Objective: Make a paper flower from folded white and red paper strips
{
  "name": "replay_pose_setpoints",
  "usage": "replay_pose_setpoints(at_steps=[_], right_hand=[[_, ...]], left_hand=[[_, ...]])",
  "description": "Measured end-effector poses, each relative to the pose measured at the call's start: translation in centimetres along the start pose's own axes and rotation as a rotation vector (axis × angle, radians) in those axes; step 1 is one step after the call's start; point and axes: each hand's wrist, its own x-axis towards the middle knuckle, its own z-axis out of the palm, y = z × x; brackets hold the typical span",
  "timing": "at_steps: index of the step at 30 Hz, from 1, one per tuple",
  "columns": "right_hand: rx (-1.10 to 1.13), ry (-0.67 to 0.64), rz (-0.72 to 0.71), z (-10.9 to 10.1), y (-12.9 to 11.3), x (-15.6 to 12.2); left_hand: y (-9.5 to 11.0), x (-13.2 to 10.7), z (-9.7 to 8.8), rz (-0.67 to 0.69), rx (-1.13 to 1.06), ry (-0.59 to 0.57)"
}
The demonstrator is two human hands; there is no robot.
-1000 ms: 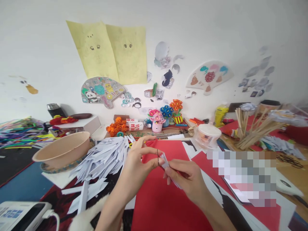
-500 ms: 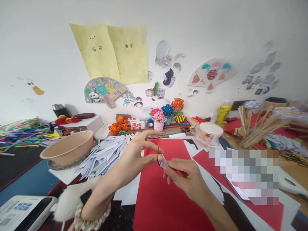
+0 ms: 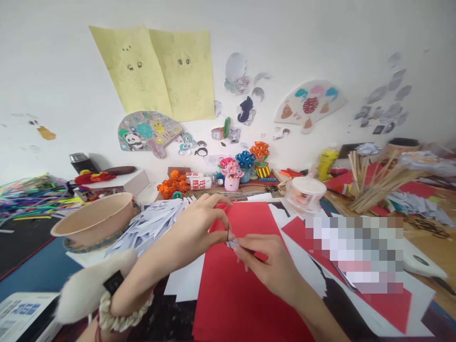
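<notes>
My left hand [image 3: 197,222] reaches in over the red paper [image 3: 245,304], its forefinger and thumb curved apart with a thin black elastic band [image 3: 228,232] stretched between them. The thumb tip is at a small folded piece of white paper [image 3: 233,243]. My right hand [image 3: 272,259] pinches that folded paper from the other side, thumb against fingers. Whether the band goes round the paper I cannot tell. Left of my left hand lies a heap of white paper strips [image 3: 151,221].
A beige basin [image 3: 94,218] stands at left. Behind my hands are pipe-cleaner flowers [image 3: 231,175] in small pots and a round plastic tub [image 3: 306,192]. More black bands [image 3: 427,228] lie at right, near a bundle of flat sticks [image 3: 374,187]. A phone, partly blurred out, lies right of my right hand.
Both hands have shifted slightly left in view along with the whole scene, as the camera turned a little. The folded paper now shows less between my fingertips.
</notes>
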Motion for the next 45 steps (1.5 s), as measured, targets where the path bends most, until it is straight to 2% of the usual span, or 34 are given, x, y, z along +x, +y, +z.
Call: replay_pose_setpoints(at_steps=[5, 10, 14, 18, 21, 24, 26, 31, 37, 42, 43, 45], right_hand=[[-0.004, -0.034, 0.026, 0.0, 0.0, 0.2], [-0.069, -0.079, 0.042, -0.2, 0.2, 0.2], [-0.026, -0.167, 0.001, -0.5, 0.4, 0.1], [0.005, -0.182, 0.0, -0.7, 0.3, 0.1], [0.037, -0.193, 0.085, -0.7, 0.3, 0.1], [0.137, -0.157, 0.23, -0.7, 0.5, 0.1], [0.182, -0.129, 0.275, -0.9, 0.7, 0.2], [0.248, -0.139, 0.29, -1.4, 1.1, 0.3], [0.183, -0.137, 0.296, -1.6, 1.3, 0.3], [0.155, -0.079, 0.285, -1.6, 1.0, 0.3], [0.142, -0.053, 0.288, -1.5, 0.9, 0.3], [0.118, -0.016, 0.292, -1.4, 0.8, 0.2]], left_hand=[[0.2, 0.5, -0.9, 0.053, 0.106, -0.17], [1.2, 0.8, -1.3, 0.154, 0.255, -0.216], [1.4, 1.3, -1.5, 0.237, 0.208, -0.335], [0.9, 1.9, -1.1, 0.253, 0.098, -0.4], [0.5, 1.9, -0.6, 0.245, 0.02, -0.402], [0.2, 1.5, -0.6, 0.18, 0.012, -0.372], [0.0, 1.1, -0.8, 0.135, 0.022, -0.341], [-0.5, 0.6, -1.1, 0.095, -0.077, -0.294], [-1.1, 1.0, -0.7, 0.12, -0.304, -0.394], [-2.0, 1.1, -1.3, 0.075, -0.435, -0.465], [-2.0, 1.0, -1.4, 0.063, -0.423, -0.446], [-1.7, 0.8, -1.4, 0.045, -0.333, -0.336]])
